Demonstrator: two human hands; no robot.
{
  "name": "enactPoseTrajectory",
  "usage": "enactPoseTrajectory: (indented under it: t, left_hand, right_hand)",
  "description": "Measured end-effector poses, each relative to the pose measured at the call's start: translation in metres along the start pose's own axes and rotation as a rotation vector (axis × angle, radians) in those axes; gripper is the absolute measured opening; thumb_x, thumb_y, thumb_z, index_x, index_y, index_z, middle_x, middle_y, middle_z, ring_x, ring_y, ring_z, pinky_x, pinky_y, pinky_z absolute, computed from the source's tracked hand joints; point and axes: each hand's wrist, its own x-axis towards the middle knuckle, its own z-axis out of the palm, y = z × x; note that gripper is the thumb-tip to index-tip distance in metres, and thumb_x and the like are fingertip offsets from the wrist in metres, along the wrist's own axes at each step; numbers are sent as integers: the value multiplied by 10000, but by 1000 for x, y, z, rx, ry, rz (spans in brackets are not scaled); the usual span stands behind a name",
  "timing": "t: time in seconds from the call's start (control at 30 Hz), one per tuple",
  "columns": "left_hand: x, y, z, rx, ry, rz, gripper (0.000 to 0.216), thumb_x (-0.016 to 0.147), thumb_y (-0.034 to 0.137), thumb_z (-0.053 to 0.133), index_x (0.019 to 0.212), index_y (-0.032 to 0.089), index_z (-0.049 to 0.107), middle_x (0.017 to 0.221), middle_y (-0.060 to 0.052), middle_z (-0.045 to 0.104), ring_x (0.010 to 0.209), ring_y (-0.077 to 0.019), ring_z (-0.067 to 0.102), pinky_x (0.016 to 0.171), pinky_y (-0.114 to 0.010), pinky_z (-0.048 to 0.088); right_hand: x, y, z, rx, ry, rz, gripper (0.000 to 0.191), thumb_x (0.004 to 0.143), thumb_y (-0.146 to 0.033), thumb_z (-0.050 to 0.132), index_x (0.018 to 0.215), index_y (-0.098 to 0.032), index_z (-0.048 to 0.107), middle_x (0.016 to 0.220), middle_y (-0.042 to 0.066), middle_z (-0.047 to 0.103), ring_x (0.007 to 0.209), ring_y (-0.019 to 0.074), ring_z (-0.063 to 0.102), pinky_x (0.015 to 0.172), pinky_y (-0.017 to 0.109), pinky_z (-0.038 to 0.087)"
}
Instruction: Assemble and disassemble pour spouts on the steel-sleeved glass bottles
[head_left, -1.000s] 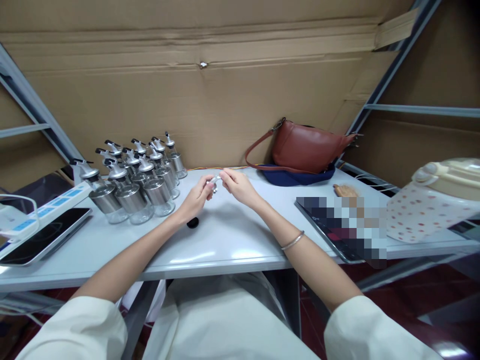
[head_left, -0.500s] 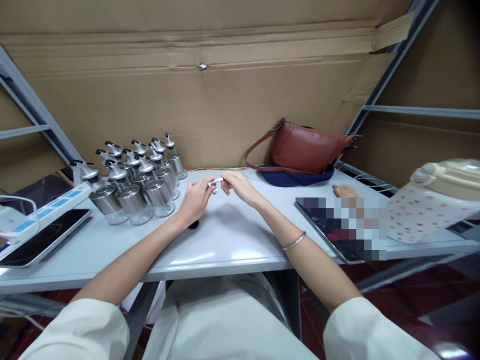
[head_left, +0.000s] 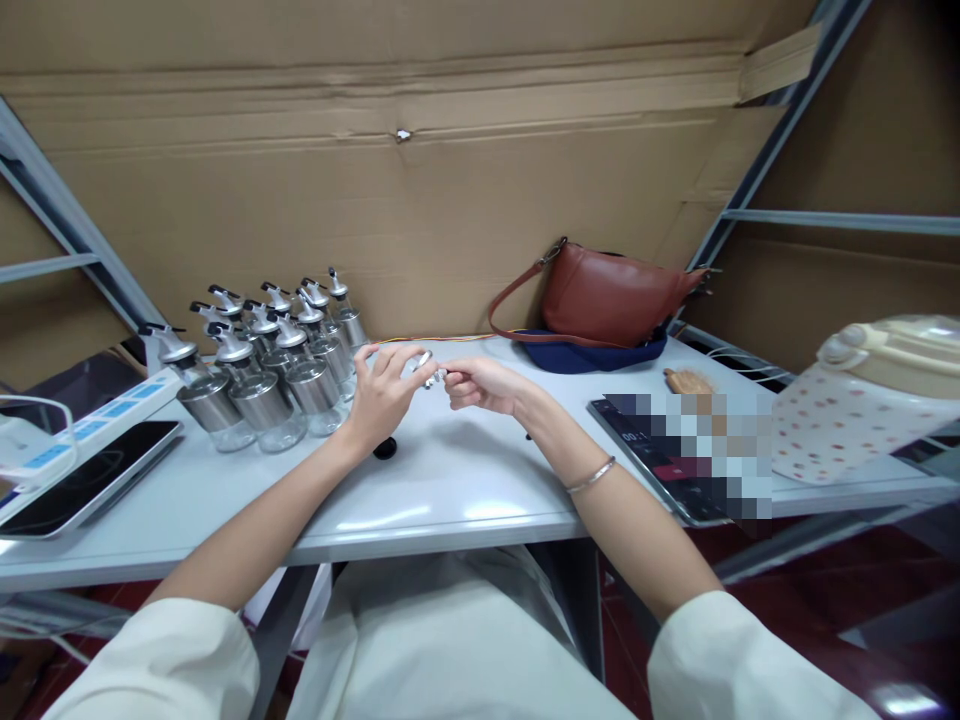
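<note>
- Metal piece, small and silvery, is held above the table between the two hands; its exact shape is too small to tell.
- Left hand: thumb and forefinger clamped on the metal piece, other fingers raised and spread.
- Right hand: fingers curled and drawn together at the piece's right end; whether they clamp on it, I cannot tell. A bracelet circles that forearm.
- Black disc lies flat on the table, below the left hand.
- Glass bottles with metal sleeves and pouring spouts stand clustered at the left.
- Power strip and a dark flat device lie beyond them, near the left edge.
- Brown bag rests on navy cloth at the back right.
- Phone, partly blurred out, lies right of the forearm; a spotted jug stands farther right.
</note>
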Motion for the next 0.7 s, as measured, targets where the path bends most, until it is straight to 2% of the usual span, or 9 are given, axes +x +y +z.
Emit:
enactPoseTrajectory:
  t: [0.13, 0.23, 0.3, 0.37, 0.47, 0.53, 0.6, 0.7]
  left_hand:
    - [0, -1, -3, -27, 136, 40, 224, 888, 157, 510, 961, 328, 635, 1063, -7, 667, 1039, -177, 512, 958, -390, 207]
    - [0, -2, -5, -117, 181, -53, 169, 892, 197, 514, 914, 312, 635, 1062, -6, 661, 1055, -176, 505, 953, -383, 213]
    - [2, 1, -5, -237, 148, -211, 125, 896, 254, 506, 932, 279, 624, 1053, -30, 657, 1053, -190, 514, 945, -389, 245]
    - [5, 4, -5, -434, 91, -426, 153, 898, 317, 486, 968, 240, 598, 1018, -50, 656, 1009, -195, 542, 913, -380, 307]
    - [10, 9, -3, -908, -54, -762, 206, 880, 380, 469, 930, 199, 553, 864, -39, 656, 822, -170, 597, 769, -316, 404]
    - [13, 11, -2, -1223, -176, -943, 218, 850, 402, 494, 859, 186, 519, 744, -17, 639, 683, -147, 601, 667, -275, 418]
    - [14, 11, -2, -1437, -258, -1081, 231, 817, 405, 538, 830, 178, 496, 692, -6, 631, 620, -132, 600, 637, -260, 427]
    - [14, 11, -3, -1585, -294, -1198, 238, 798, 385, 580, 852, 169, 495, 729, -18, 653, 635, -128, 620, 665, -266, 454]
  right_hand:
    - [-3, -2, -3, -41, -101, 18, 456, 948, -202, 288, 497, -197, 226, 440, -104, 128, 390, 39, 83, 419, 172, 266]
    - [-6, -3, -4, -63, -142, -4, 439, 938, -218, 335, 504, -191, 278, 437, -105, 180, 381, 32, 135, 464, 183, 329]
    - [-5, -1, -4, -48, -73, -132, 362, 915, -243, 399, 560, -174, 384, 469, -89, 281, 403, 36, 258, 509, 191, 371]
    - [-2, 1, -4, -53, 35, -327, 236, 861, -286, 505, 661, -167, 467, 543, -67, 408, 480, 53, 404, 563, 206, 410]
    - [5, 5, -5, -197, 165, -589, 204, 725, -312, 671, 744, -175, 522, 667, -38, 545, 594, 82, 513, 620, 237, 441]
    - [9, 8, -5, -330, 251, -725, 213, 675, -296, 707, 744, -173, 548, 720, -17, 596, 628, 96, 536, 628, 247, 444]
    - [12, 10, -6, -451, 322, -810, 179, 677, -280, 696, 722, -170, 562, 749, 4, 626, 660, 114, 561, 645, 263, 456]
    - [15, 13, -6, -592, 406, -917, 121, 714, -257, 657, 712, -174, 569, 767, 24, 645, 716, 144, 593, 700, 294, 478]
